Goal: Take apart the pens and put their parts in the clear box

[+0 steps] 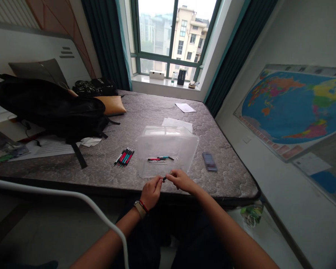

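My left hand (152,192) and my right hand (180,180) meet at the near edge of a bare grey mattress (145,112). Both pinch the ends of one small dark pen (164,179) held between them. Just beyond the hands lies a clear plastic box (168,149) with a few pens (159,159) inside, red and teal. A bunch of several red, teal and black pens (124,157) lies on the mattress left of the box. My left wrist wears a watch and a red band.
A black backpack (47,106) and an orange cushion (110,105) sit at the left. A blurred dark item (210,161) lies right of the box, papers (185,107) behind it. A white cable (72,198) crosses in front. A world map (294,108) leans on the right wall.
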Available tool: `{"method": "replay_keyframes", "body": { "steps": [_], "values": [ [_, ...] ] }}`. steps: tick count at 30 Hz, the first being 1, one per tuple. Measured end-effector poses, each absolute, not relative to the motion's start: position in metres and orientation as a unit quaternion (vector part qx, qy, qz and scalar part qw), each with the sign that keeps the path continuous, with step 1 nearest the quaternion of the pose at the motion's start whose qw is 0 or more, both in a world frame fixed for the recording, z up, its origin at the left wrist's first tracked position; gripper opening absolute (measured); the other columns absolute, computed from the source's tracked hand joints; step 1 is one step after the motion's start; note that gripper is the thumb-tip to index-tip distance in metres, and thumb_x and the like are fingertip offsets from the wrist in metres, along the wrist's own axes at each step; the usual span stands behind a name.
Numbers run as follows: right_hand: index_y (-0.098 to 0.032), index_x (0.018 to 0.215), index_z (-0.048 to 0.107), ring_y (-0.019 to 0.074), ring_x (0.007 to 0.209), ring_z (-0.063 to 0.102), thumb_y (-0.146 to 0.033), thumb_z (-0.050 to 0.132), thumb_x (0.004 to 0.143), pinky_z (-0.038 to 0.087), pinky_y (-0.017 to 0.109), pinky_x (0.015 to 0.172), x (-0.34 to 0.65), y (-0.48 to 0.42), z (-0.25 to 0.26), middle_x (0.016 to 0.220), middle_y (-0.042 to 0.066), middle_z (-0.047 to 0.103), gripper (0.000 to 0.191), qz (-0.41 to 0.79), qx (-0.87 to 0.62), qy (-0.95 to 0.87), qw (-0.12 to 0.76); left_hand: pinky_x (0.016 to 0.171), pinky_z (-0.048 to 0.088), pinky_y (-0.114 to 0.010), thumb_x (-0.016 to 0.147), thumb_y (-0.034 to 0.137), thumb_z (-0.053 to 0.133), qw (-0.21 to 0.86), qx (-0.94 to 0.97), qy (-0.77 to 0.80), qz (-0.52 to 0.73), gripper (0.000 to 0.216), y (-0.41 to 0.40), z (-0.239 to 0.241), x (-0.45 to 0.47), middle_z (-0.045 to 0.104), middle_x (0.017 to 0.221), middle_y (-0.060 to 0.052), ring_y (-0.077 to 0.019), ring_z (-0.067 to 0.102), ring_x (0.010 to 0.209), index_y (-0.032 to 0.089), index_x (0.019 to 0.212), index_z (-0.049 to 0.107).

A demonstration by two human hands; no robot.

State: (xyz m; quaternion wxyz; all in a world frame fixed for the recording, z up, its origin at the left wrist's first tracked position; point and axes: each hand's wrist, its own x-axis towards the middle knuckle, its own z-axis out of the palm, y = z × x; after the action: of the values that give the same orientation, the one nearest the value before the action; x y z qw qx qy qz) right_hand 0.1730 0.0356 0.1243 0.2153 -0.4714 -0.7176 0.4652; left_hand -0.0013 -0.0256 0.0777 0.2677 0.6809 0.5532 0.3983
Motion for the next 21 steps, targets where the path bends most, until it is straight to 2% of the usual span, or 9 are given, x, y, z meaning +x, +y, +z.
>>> {"method": "replay_keyframes", "body": {
  "steps": [2, 3, 7, 10, 12, 15, 17, 19, 21],
  "values": [
    [-0.019, 0.080, 0.059, 0.0103, 0.048, 0.051, -0.052, 0.064, 0.080, 0.036, 0.020, 0.043, 0.177, 0.038, 0.126, 0.059, -0.004, 0.056, 0.033, 0.507, -0.464, -0.700, 0.195, 0.069, 0.043, -0.028, 0.098, 0.032, 0.036, 0.252, 0.687, 0.558, 0.391, 0.028, -0.022, 0.074, -0.003, 0.069, 0.083, -0.003, -0.0189, 0.065, 0.077, 0.023, 0.094, 0.063],
    [-0.019, 0.080, 0.058, 0.0108, 0.047, 0.052, -0.054, 0.062, 0.081, 0.036, 0.020, 0.041, 0.179, 0.040, 0.127, 0.058, -0.003, 0.057, 0.036, 0.511, -0.468, -0.699, 0.179, 0.070, 0.043, -0.028, 0.098, 0.032, 0.037, 0.242, 0.692, 0.560, 0.387, 0.028, -0.021, 0.073, -0.005, 0.069, 0.085, -0.003, -0.0191, 0.065, 0.079, 0.023, 0.095, 0.063],
    [-0.018, 0.058, 0.051, 0.0096, 0.037, 0.048, -0.058, 0.047, 0.090, 0.033, 0.019, 0.038, 0.180, 0.049, 0.133, 0.042, -0.003, 0.048, 0.051, 0.473, -0.486, -0.725, 0.118, 0.080, 0.045, -0.030, 0.097, 0.030, 0.040, 0.203, 0.720, 0.547, 0.375, 0.025, -0.015, 0.071, -0.013, 0.069, 0.095, -0.005, -0.0203, 0.064, 0.090, 0.023, 0.101, 0.063],
    [-0.017, 0.077, 0.058, 0.0082, 0.039, 0.052, -0.049, 0.061, 0.084, 0.032, 0.016, 0.036, 0.176, 0.054, 0.138, 0.055, -0.003, 0.059, 0.033, 0.493, -0.477, -0.719, 0.107, 0.084, 0.046, -0.032, 0.097, 0.029, 0.040, 0.183, 0.730, 0.541, 0.375, 0.023, -0.012, 0.071, -0.019, 0.068, 0.098, -0.006, -0.0207, 0.063, 0.093, 0.021, 0.102, 0.061],
    [-0.018, 0.091, 0.060, 0.0082, 0.042, 0.055, -0.047, 0.066, 0.081, 0.034, 0.015, 0.035, 0.173, 0.055, 0.141, 0.067, -0.001, 0.064, 0.032, 0.506, -0.467, -0.716, 0.112, 0.084, 0.046, -0.033, 0.097, 0.029, 0.040, 0.175, 0.733, 0.539, 0.376, 0.022, -0.012, 0.071, -0.022, 0.068, 0.097, -0.006, -0.0207, 0.063, 0.093, 0.021, 0.102, 0.060],
    [-0.015, 0.076, 0.060, 0.0074, 0.039, 0.053, -0.052, 0.053, 0.089, 0.035, 0.016, 0.035, 0.167, 0.054, 0.142, 0.061, 0.001, 0.062, 0.040, 0.498, -0.459, -0.729, 0.097, 0.084, 0.046, -0.033, 0.097, 0.027, 0.040, 0.171, 0.738, 0.530, 0.381, 0.021, -0.011, 0.073, -0.024, 0.067, 0.096, -0.006, -0.0203, 0.062, 0.092, 0.021, 0.101, 0.060],
    [-0.015, 0.073, 0.059, 0.0076, 0.040, 0.054, -0.049, 0.052, 0.090, 0.037, 0.016, 0.036, 0.164, 0.052, 0.140, 0.059, 0.000, 0.059, 0.039, 0.489, -0.460, -0.733, 0.114, 0.084, 0.046, -0.033, 0.097, 0.027, 0.040, 0.167, 0.737, 0.529, 0.386, 0.021, -0.011, 0.075, -0.026, 0.067, 0.096, -0.006, -0.0202, 0.062, 0.092, 0.021, 0.101, 0.060],
    [-0.017, 0.091, 0.060, 0.0097, 0.050, 0.060, -0.043, 0.064, 0.083, 0.042, 0.016, 0.039, 0.162, 0.050, 0.138, 0.071, 0.000, 0.063, 0.027, 0.487, -0.455, -0.726, 0.167, 0.083, 0.046, -0.032, 0.097, 0.027, 0.040, 0.161, 0.733, 0.534, 0.389, 0.020, -0.011, 0.077, -0.027, 0.067, 0.095, -0.006, -0.0204, 0.062, 0.092, 0.021, 0.101, 0.059],
    [-0.021, 0.107, 0.058, 0.0117, 0.059, 0.063, -0.040, 0.069, 0.078, 0.045, 0.017, 0.041, 0.161, 0.049, 0.138, 0.081, 0.001, 0.065, 0.036, 0.495, -0.450, -0.716, 0.199, 0.082, 0.046, -0.032, 0.097, 0.027, 0.040, 0.158, 0.731, 0.539, 0.388, 0.021, -0.012, 0.080, -0.028, 0.066, 0.094, -0.006, -0.0205, 0.062, 0.091, 0.020, 0.100, 0.059]
  ]
}}
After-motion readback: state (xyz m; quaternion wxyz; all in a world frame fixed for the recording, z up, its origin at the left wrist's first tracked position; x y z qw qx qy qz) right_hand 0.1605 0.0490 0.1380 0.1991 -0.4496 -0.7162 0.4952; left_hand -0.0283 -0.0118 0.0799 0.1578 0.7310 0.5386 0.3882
